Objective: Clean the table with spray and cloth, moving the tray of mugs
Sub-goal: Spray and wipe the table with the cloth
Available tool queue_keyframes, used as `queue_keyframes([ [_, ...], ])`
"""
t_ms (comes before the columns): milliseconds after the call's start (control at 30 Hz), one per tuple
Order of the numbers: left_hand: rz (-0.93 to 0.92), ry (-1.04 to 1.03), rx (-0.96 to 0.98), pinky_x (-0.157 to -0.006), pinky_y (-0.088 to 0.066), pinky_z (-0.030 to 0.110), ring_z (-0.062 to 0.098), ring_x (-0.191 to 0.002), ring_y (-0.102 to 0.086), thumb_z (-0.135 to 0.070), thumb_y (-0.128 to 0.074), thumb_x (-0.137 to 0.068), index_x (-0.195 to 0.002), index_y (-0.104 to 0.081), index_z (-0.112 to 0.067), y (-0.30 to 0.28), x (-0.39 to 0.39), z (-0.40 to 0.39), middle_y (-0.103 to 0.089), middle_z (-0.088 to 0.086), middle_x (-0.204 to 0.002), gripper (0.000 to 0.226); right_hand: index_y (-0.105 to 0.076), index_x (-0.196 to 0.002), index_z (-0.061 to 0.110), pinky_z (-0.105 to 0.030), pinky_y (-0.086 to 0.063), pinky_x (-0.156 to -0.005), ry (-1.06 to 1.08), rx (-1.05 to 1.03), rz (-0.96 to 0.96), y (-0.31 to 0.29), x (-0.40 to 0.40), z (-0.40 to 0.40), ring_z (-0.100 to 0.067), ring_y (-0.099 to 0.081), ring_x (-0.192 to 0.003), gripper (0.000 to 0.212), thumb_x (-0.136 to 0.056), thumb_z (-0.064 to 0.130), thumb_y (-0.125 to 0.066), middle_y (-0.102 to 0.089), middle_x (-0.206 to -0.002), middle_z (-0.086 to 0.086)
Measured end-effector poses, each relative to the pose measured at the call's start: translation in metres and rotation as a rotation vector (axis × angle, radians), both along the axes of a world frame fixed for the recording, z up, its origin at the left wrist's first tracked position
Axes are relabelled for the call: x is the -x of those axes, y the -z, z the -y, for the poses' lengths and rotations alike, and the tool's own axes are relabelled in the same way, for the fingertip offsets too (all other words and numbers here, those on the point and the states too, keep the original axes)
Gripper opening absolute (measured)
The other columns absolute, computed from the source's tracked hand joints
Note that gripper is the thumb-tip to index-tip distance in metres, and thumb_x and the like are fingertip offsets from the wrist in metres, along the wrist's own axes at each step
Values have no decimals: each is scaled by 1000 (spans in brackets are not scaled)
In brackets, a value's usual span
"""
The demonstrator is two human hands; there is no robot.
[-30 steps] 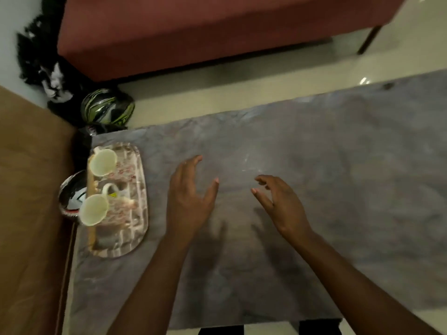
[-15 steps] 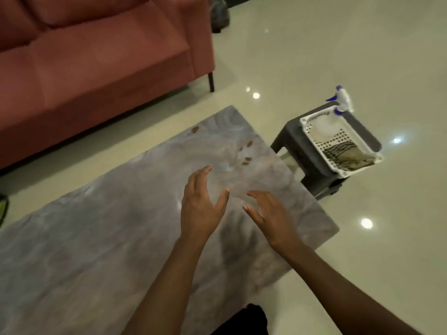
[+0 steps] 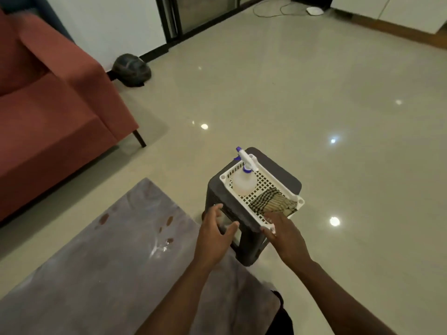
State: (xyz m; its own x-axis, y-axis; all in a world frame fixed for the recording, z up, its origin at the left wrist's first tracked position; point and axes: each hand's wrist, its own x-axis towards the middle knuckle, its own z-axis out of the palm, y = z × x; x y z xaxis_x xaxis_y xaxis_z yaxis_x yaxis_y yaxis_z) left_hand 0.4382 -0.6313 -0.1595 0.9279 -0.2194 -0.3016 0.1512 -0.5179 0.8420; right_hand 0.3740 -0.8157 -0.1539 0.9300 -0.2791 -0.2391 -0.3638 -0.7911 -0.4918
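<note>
The grey marbled table (image 3: 101, 262) fills the lower left, its near end cut off by the frame; brown spots and a wet, shiny smear lie toward its far corner. Just beside that corner stands a dark stool (image 3: 278, 172) carrying a white lattice basket (image 3: 271, 187). In the basket's far end lies a clear spray bottle (image 3: 244, 181) with a white and blue trigger head poking over the rim; in the near end lies a folded checked cloth (image 3: 273, 204), partly hidden by the right hand (image 3: 285, 238). That hand reaches over the basket's near corner with fingers loosely extended, gripping nothing; whether it touches the rim cannot be told. The left hand (image 3: 215, 235) hovers spread wide before the stool's side, empty.
</note>
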Motion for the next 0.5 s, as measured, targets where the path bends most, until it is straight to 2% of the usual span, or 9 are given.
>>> queue_keyframes([
  [67,-74,-30,1,-95,-49,31,16,-116,-55,-37,-75,-81,-138,-37,-32,21,-30,27,-54,2,-136,69,-50,-129,18,-36,-45,-96,12,-3,-14,33,-33,32,-24,-49,-120,40,-92,30,-56,-51,-135,-5],
  [133,-50,-58,-10,-98,-44,28,15,-123,-51,-37,-76,-80,-143,-31,-32,43,-60,53,-48,2,-144,77,-42,-136,20,-41,-40,-103,-31,74,-78,69,-68,55,-27,-42,-129,50,-90,33,-56,-42,-143,-6],
  [233,54,-97,-11,-90,-37,3,5,-126,-43,-32,-80,-77,-146,-24,-35,68,-101,88,-37,-2,-151,89,-21,-146,34,-56,-21,-112,-151,190,-238,115,-100,67,-33,-13,-144,64,-91,38,-53,-13,-158,-2],
  [267,67,-115,-16,-88,-36,2,3,-125,-41,-33,-81,-75,-146,-22,-36,76,-114,102,-34,-2,-151,93,-14,-147,38,-61,-16,-112,-171,190,-274,128,-106,69,-35,-5,-145,67,-92,38,-52,-4,-159,0],
  [333,64,-156,-15,-96,-38,17,5,-126,-41,-33,-84,-72,-148,-20,-35,88,-131,126,-36,0,-150,99,-7,-146,44,-67,-10,-109,-219,215,-315,142,-112,66,-40,3,-144,69,-93,35,-51,3,-160,1],
  [433,69,-212,-50,-101,-41,26,14,-122,-49,-33,-87,-69,-147,-27,-21,104,-147,154,-51,5,-138,99,-7,-146,45,-69,-6,-107,-245,257,-308,148,-114,67,-41,4,-144,72,-92,31,-52,4,-160,1],
  [500,81,-224,-95,-101,-45,35,20,-121,-52,-38,-86,-67,-148,-25,-19,111,-153,162,-55,7,-134,102,-8,-146,44,-69,-3,-107,-204,247,-268,151,-109,73,-38,5,-144,78,-87,32,-58,5,-160,1],
])
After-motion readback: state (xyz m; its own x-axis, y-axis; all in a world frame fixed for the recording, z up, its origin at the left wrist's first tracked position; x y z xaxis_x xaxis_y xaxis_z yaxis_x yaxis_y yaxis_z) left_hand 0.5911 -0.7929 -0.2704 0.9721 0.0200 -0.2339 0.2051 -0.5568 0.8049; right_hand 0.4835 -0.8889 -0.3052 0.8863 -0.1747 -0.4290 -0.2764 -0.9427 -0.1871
